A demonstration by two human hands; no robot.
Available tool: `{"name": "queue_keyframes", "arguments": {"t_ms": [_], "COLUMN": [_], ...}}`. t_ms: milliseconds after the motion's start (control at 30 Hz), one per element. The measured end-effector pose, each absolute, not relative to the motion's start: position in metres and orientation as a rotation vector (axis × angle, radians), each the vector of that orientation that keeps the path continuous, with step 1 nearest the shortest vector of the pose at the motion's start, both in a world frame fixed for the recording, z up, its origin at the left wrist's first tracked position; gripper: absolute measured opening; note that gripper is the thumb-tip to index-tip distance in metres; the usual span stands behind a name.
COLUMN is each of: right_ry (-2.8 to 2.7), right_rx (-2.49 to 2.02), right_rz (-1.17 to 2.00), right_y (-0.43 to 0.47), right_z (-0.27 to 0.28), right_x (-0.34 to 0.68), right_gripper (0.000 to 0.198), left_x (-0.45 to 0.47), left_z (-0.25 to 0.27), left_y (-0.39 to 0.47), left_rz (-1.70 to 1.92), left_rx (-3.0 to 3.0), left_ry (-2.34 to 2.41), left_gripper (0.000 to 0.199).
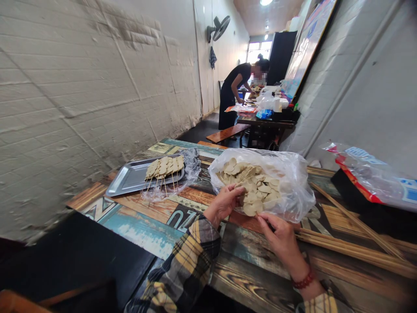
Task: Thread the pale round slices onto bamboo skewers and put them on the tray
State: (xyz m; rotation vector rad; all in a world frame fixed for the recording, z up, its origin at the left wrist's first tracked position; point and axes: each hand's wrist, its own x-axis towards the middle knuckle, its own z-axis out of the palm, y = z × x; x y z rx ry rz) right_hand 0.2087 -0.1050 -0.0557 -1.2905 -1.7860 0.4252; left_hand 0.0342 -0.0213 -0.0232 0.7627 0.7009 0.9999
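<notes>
A clear plastic bag (295, 187) lies open on the table, holding a heap of thin, round, beige slices (265, 189). My left hand (226, 202) is at the bag's near left side, its fingers closed on the edge of a slice. Just right of it, my right hand (278, 234) pinches thumb and forefinger together at the lower edge of a front slice (250, 208). Whether a thin stick is also in that pinch is too small to tell. On a metal tray (125, 178) to the left lie several skewers of slices (165, 166), sticks pointing toward me.
Bundled bamboo sticks (355, 250) lie at the right, near a black box (353, 195) with plastic packaging (384, 178). Crumpled plastic film (192, 164) sits beside the tray. Beyond, a person (234, 91) bends over another table by a bench (228, 132).
</notes>
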Motion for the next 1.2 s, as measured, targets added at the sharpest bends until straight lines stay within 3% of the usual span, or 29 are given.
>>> {"name": "queue_keyframes", "arguments": {"t_ms": [1200], "right_ry": [-1.825], "right_rx": [-1.272], "right_rz": [0.378], "right_y": [-0.104], "right_z": [-0.0594], "right_x": [0.2096], "right_gripper": [0.03], "left_x": [0.0363], "left_z": [-0.0237], "left_y": [-0.0208], "left_rz": [1.122], "left_rx": [0.753], "left_ry": [0.725], "left_gripper": [0.035]}}
